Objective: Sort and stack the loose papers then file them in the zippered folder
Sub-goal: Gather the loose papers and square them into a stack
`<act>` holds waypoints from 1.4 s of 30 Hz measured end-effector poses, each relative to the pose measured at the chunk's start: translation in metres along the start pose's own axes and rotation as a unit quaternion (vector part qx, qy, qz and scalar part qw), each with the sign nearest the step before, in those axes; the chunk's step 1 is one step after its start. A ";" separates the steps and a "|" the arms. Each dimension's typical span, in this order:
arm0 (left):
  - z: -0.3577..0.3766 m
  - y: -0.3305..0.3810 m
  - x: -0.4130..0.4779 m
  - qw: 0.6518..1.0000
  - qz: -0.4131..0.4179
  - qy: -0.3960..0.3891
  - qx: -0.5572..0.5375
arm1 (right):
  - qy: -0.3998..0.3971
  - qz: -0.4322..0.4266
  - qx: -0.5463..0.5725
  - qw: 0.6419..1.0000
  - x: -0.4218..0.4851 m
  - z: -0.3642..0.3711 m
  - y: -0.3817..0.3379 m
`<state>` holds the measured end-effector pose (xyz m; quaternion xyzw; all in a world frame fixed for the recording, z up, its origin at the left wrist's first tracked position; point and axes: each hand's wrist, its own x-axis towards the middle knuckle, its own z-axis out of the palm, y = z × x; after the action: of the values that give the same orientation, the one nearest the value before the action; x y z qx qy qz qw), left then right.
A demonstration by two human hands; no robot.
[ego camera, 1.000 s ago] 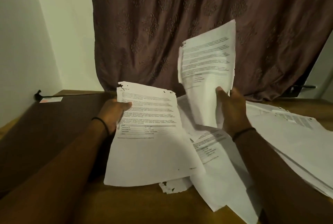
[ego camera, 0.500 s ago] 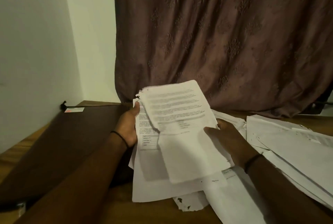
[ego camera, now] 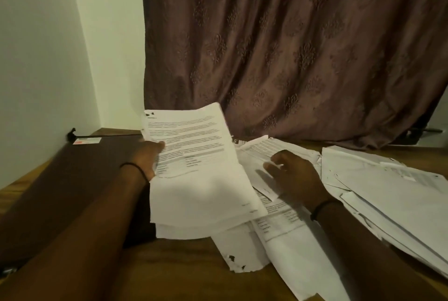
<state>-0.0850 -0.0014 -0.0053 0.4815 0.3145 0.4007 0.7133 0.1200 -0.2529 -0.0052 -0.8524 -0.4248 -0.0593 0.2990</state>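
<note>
The sorting is under way but far from finished, judging by how much paper lies unsorted. The left hand (ego camera: 145, 157) holds a sorted stack (ego camera: 198, 169) of a few printed sheets tilted up off the table (ego camera: 174, 269); its grip is a pinch, thumb on the top page near the left edge and the fingers hidden beneath. The sheets in it are not squared, and their lower edges fan out unevenly. The right hand (ego camera: 297, 177) lies on the loose papers (ego camera: 286, 232) just beside that stack, its grip spread, with fingers fairly straight over a printed page; it seems about to draw out the next sheet, though it has nothing pinched that I can see. More sheets sprawl under and in front of it, among them a torn sheet (ego camera: 242, 259) with ragged, dark-spotted edges near the table's front. A larger heap of papers (ego camera: 400, 199) slumps to the right, untouched and loosely overlapping. The zippered folder (ego camera: 72, 179), dark brown and flat, lies on the left of the table under the left forearm, with a small label card (ego camera: 87, 141) at its far corner; it looks closed, and no paper is in it as far as can be seen. So only a thin stack is gathered. Left to do are collecting both spreads, squaring the pile, opening the folder and filing it.
</note>
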 end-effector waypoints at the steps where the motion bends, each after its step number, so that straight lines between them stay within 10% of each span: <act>1: -0.004 -0.001 0.002 1.000 -0.005 0.008 0.013 | -0.050 0.023 0.016 0.998 -0.001 0.004 0.007; 9: 0.003 -0.003 -0.007 0.998 -0.022 -0.019 0.058 | -0.127 -0.037 -0.128 0.983 0.005 0.028 -0.001; 16: 0.004 0.002 -0.013 0.996 -0.038 -0.025 0.076 | 0.063 -0.075 -0.189 0.977 0.007 0.025 -0.006; 25: 0.011 -0.001 -0.017 0.994 -0.053 -0.071 0.070 | 0.335 -0.088 0.138 0.928 -0.004 0.003 -0.019; 33: 0.010 0.003 -0.013 0.999 -0.005 -0.042 0.022 | 0.017 -0.365 0.109 0.925 -0.011 0.033 -0.031; 42: 0.006 0.003 -0.017 0.993 -0.066 -0.090 0.023 | -0.304 -0.248 0.091 0.915 -0.020 0.016 -0.035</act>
<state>-0.0894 -0.0178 0.0007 0.5105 0.2891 0.3003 0.7521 0.0786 -0.2418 -0.0090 -0.6655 -0.6967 0.1692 0.2076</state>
